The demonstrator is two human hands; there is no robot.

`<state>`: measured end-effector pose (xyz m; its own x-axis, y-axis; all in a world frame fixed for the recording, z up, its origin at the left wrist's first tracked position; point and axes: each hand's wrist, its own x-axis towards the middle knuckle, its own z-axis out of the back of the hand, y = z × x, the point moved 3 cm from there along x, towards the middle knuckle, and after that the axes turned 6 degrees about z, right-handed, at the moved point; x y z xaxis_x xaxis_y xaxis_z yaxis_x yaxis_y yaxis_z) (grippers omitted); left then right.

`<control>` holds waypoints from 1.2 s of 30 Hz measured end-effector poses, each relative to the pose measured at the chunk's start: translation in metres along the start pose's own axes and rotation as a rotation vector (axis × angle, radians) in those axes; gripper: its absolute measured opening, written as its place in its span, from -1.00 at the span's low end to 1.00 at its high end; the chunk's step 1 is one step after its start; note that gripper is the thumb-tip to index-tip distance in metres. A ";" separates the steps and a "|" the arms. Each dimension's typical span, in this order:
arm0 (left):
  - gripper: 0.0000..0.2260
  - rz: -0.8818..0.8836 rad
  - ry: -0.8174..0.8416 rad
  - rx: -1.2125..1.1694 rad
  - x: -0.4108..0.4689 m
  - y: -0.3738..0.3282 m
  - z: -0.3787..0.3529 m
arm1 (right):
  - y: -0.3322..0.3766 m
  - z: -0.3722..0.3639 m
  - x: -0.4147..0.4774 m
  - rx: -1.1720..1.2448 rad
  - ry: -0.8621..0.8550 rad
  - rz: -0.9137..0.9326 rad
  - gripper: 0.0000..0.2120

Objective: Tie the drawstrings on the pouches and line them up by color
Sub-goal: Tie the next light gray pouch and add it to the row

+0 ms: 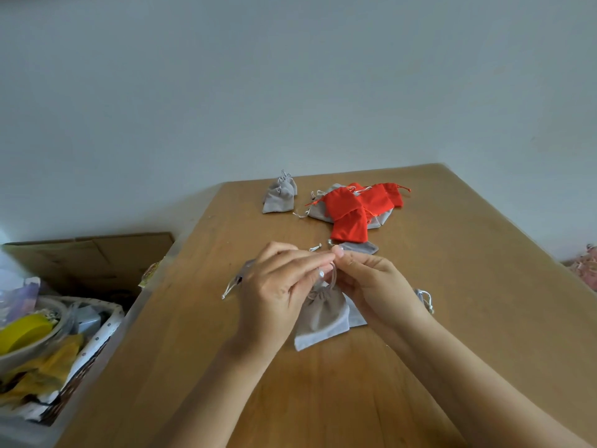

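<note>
1. Mid-knot on the small grey velvet drawstring pouch (323,315), centre of frame, low over the light-brown wooden desk (452,286); resting on it or just lifted, cannot tell.
2. Pinching the thin grey cord (334,274) from both sides: left hand (274,295) and right hand (374,279) brought together above the gathered neck, fingers (352,257) curled in on the loop between them.
3. Judged: neck already cinched, knot formed but not yet drawn tight.
4. Next, probably: pulling the loop closed with opposite tugs while keeping the neck gathered, then setting the pouch beside the two tied grey pouches (279,194), upper centre-left.
5. Left to tie and sort, by the look: mixed heap of red and grey pouches (350,208), upper centre, plus loose grey ones near both hands.
</note>
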<state>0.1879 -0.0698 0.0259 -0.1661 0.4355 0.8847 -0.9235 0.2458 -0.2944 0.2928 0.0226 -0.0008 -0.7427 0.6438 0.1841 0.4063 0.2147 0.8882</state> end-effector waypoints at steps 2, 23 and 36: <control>-0.85 0.166 0.078 -0.210 -0.002 -0.003 -0.003 | -0.001 0.004 0.002 0.086 -0.071 -0.007 -0.70; -0.78 0.981 0.515 -0.655 -0.004 0.011 -0.006 | 0.022 0.006 0.001 0.064 0.006 0.106 -0.77; -0.70 0.955 1.004 -0.725 -0.006 -0.007 -0.007 | 0.010 0.002 0.001 -0.305 0.023 0.121 -0.72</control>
<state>0.1979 -0.0681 0.0198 -0.0087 0.9728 -0.2314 -0.2086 -0.2281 -0.9510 0.2971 0.0267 0.0073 -0.7120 0.6340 0.3018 0.3163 -0.0941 0.9440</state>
